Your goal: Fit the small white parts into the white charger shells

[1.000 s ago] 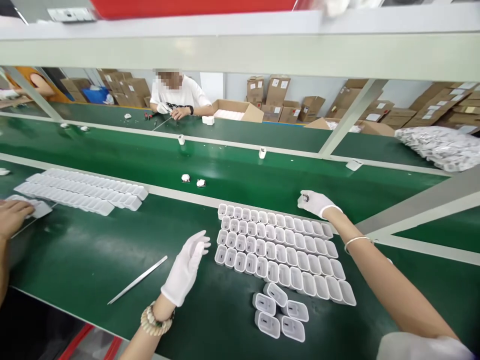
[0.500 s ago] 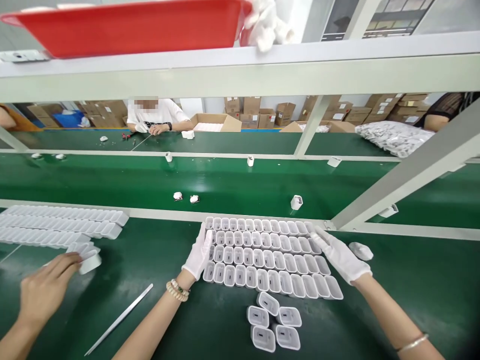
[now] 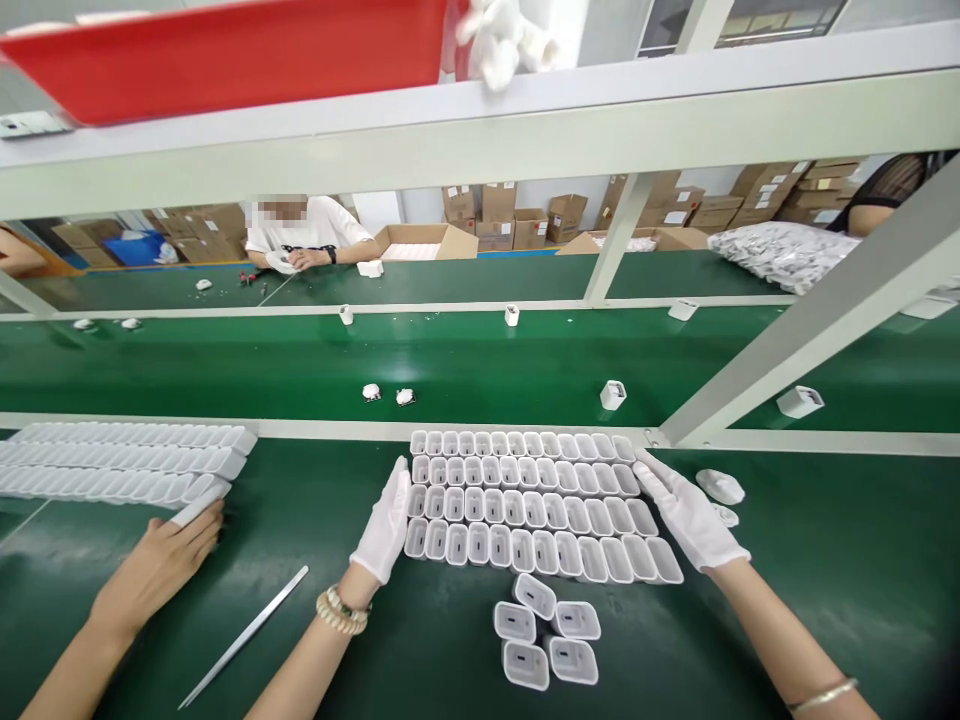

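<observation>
Frosted white plastic cups (image 3: 522,552) are standing in four rows by the counter's (image 3: 322,500) far edge, mouths up, many showing a small dark slot at the bottom. The gloved left hand (image 3: 384,525) is laying nearly straight fingers along the rows' left end, its grip open and grasping nothing. The gloved right hand (image 3: 690,512) is reaching extended fingers to the right end of the back rows, its grip also open and grasping nothing. Five loose cups (image 3: 526,665) are clustering nearer the counter's near edge; tweezers (image 3: 244,638) are lying aslant to their left. A co-worker's bare hand (image 3: 161,565) is holding a white piece beside another cup block (image 3: 127,460). Beyond, an open cardboard box (image 3: 457,243) is containing pale, indistinct pieces.
</observation>
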{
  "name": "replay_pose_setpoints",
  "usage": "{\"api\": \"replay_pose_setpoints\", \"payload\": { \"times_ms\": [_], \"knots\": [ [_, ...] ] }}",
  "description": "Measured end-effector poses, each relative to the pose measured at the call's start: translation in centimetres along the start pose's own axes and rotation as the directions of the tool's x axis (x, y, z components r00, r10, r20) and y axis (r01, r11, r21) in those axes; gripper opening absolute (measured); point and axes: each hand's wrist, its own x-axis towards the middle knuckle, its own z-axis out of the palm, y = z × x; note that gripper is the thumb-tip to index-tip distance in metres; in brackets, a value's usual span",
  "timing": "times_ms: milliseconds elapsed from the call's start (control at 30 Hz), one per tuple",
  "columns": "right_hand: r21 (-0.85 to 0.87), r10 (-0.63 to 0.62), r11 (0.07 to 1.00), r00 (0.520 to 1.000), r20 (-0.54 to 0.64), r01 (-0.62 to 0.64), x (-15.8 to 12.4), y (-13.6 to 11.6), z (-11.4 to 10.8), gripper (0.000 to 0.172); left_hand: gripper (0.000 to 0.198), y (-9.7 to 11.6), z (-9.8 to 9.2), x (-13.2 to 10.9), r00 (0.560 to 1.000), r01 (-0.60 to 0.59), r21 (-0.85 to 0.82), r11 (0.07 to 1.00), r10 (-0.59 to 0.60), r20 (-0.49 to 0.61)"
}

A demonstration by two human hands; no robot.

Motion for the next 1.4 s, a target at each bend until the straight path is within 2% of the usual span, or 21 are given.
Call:
{"api": "replay_pose_setpoints", "payload": {
  "times_ms": [33,100,167,233,300,533,700,767,1033,1167,1400],
  "knots": [
    [0.014,0.003,1.000,1.000,-0.003,-0.003,0.1,0.0,0.1,0.059,0.034,1.4,2.5,-0.4,0.998,0.060,-0.044,0.997,-0.060,-0.012],
    [0.043,0.007,0.999,1.000,-0.004,-0.007,0.2,0.0,0.3,0.058,0.030,3.6,7.4,-1.1,0.996,0.068,-0.063,0.996,-0.064,0.060],
    [0.073,0.010,0.997,1.000,-0.001,-0.009,0.3,0.0,0.6,0.058,0.024,4.9,11.2,-1.2,0.991,0.078,-0.074,0.994,-0.070,0.112],
    [0.103,0.012,0.995,1.000,0.005,-0.012,0.2,-0.2,0.7,0.059,0.028,5.6,13.6,-1.1,0.986,0.086,-0.087,0.992,-0.072,0.152],
    [0.134,0.017,0.991,1.000,0.008,-0.018,-0.2,-0.3,0.8,0.060,0.030,5.8,14.8,-0.9,0.980,0.096,-0.101,0.990,-0.077,0.182],
    [0.251,0.049,0.966,0.997,0.056,-0.062,-1.6,-0.9,1.6,0.067,0.034,5.0,15.8,-1.1,0.964,0.144,-0.131,0.981,-0.109,0.243],
    [0.283,0.046,0.957,0.995,0.089,-0.069,-1.6,-1.6,1.9,0.070,0.066,4.5,16.3,-1.0,0.948,0.185,-0.180,0.966,-0.127,0.293],
    [0.285,0.042,0.956,0.996,0.083,-0.064,-1.7,-1.9,1.8,0.068,0.073,4.5,16.4,-0.9,0.942,0.204,-0.203,0.958,-0.136,0.308],
    [0.361,0.092,0.924,0.991,0.101,-0.123,-1.9,-2.5,1.8,0.068,0.076,4.3,16.7,-1.4,0.943,0.229,-0.201,0.953,-0.165,0.290],
    [0.400,0.110,0.905,0.988,0.112,-0.146,-1.9,-2.2,1.9,0.069,0.075,4.4,16.9,-1.9,0.951,0.201,-0.216,0.955,-0.137,0.279],
    [0.410,0.071,0.905,0.990,0.124,-0.116,-1.6,-1.4,1.9,0.064,0.075,4.6,17.1,-1.9,0.946,0.224,-0.210,0.952,-0.161,0.282]
  ]
}}
